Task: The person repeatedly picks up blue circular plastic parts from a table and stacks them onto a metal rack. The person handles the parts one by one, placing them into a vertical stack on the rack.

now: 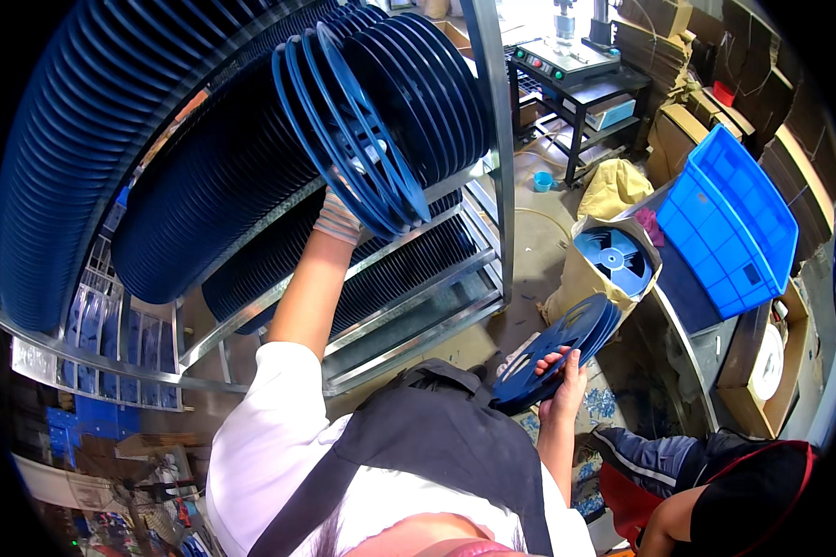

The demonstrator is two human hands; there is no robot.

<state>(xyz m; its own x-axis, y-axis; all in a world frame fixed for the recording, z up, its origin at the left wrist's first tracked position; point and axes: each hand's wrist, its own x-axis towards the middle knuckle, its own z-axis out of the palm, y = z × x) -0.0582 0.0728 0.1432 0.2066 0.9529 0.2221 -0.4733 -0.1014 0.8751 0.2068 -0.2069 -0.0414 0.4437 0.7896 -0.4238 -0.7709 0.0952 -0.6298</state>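
Observation:
My left hand (340, 206), in a striped cuff or glove, reaches up to several tilted blue plastic reels (348, 130) at the metal rack and grips them; their rims hide most of its fingers. Behind them, long rows of dark blue reels (204, 186) lie side by side on the rack. Lower right, my right hand (563, 379) is closed around a small stack of blue spoked discs (567, 339), fingers through the openings and thumb at the edge. Those discs hang tilted beside my dark apron.
The metal rack's upright post (497, 139) stands just right of the reels. A paper sack (581, 278) holds a blue disc. Beyond are a blue crate (734, 223) and a black machine stand (576, 102). Another person (715, 492) is close at lower right.

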